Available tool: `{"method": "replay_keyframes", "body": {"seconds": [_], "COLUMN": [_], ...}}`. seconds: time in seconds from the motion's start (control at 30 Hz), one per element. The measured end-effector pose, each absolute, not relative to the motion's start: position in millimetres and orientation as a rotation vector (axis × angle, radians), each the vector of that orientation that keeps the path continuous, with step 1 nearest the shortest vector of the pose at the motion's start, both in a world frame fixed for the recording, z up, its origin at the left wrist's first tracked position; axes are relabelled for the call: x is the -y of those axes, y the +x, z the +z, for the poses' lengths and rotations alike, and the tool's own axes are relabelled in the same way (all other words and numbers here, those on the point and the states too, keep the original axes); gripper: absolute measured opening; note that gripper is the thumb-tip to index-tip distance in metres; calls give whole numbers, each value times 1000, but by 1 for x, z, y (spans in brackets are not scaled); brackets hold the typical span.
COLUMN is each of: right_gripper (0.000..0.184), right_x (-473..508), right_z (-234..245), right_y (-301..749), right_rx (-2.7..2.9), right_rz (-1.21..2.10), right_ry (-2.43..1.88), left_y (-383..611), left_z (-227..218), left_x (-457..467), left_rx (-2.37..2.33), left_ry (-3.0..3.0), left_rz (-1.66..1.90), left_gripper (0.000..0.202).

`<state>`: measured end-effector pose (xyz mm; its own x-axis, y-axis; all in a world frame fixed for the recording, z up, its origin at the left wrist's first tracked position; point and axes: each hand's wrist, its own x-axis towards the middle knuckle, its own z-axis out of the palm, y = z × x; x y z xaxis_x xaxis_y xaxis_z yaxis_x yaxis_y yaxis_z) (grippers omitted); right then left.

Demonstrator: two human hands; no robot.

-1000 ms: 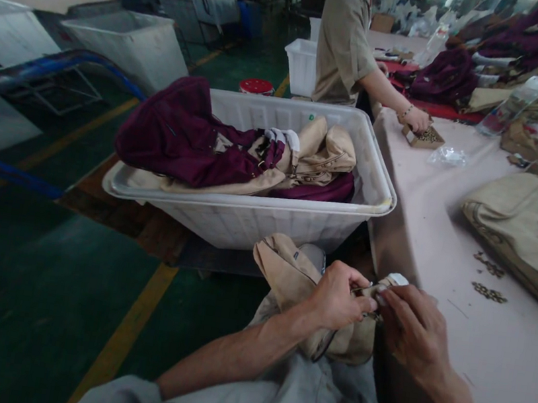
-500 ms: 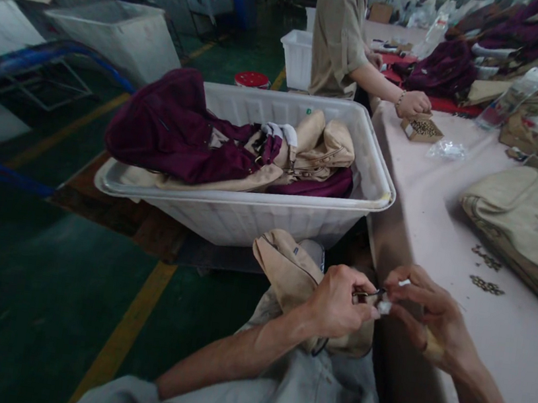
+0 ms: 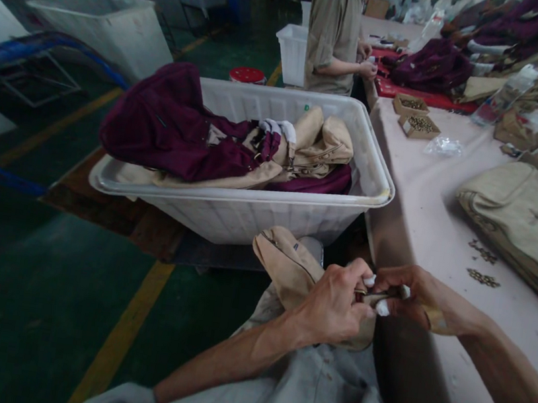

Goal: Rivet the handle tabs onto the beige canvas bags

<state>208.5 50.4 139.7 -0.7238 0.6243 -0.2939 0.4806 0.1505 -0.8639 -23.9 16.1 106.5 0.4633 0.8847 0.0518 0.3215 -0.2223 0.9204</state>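
A beige bag [image 3: 285,260] with a dark zip lies across my lap. Above it, my left hand [image 3: 335,301] is closed, pinching a short strap [image 3: 375,298] with a small metal buckle or ring at its end. Thumb and fingers of my right hand [image 3: 418,299] are shut on the strap's other part, close against the left fingertips. White wrappings cover some fingertips, and a tan band sits near my right thumb. My fingers hide part of the strap and fitting. Small brass-coloured pieces [image 3: 483,278] lie in two clusters on the table to the right.
A white plastic tub [image 3: 248,208] ahead holds purple and beige bags. On the pink-covered table [image 3: 429,204] are stacked beige cloth pieces [image 3: 528,211], small boxes of metal studs [image 3: 418,126] and bottles. A co-worker [image 3: 332,37] stands beyond the tub. Yellow lines mark the green floor.
My right hand has moved left and taken hold of the strap beside my left hand. The co-worker's hand has drawn back from the stud box.
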Motion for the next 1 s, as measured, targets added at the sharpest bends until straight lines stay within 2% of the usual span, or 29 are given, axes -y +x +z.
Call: {"method": "replay_keyframes", "body": {"seconds": [0.23,0.4,0.53,0.6,0.67,0.77,0.9,0.97,1.0], "right_gripper": [19,29,52,54,57,65,79,79,73], "right_x": [-43,-47,-54,-54,-51,-44,-41,-45,-48], "right_z": [121,122,113,96,72,30,-17,-31,-35], "right_y": [195,203,244,269,287,292,265,248,240], "right_rx": [2123,2197,2074,1974,1912,1828,1714,1721,1734], "right_rz": [1622,1603,1103,854,771,950,1146,1139,1133], "right_ry": [-1145,-1125,-1362,-1516,-1596,-1564,-1562,-1600,-1604], "left_y": [-31,-37,-59,-74,-89,-104,-108,-105,-103], "left_z": [105,101,103,104,105,105,111,114,114], "left_x": [-18,-20,-28,-33,-37,-41,-46,-46,-45], "left_rx": [-1008,-986,-967,-979,-1005,-1118,-1297,-1307,-1306], "left_ry": [1736,1597,1388,1308,1288,1371,1551,1573,1552], "left_rz": [718,725,782,838,901,975,1121,1224,1284], "left_gripper": [43,33,32,35,42,49,32,28,29]}}
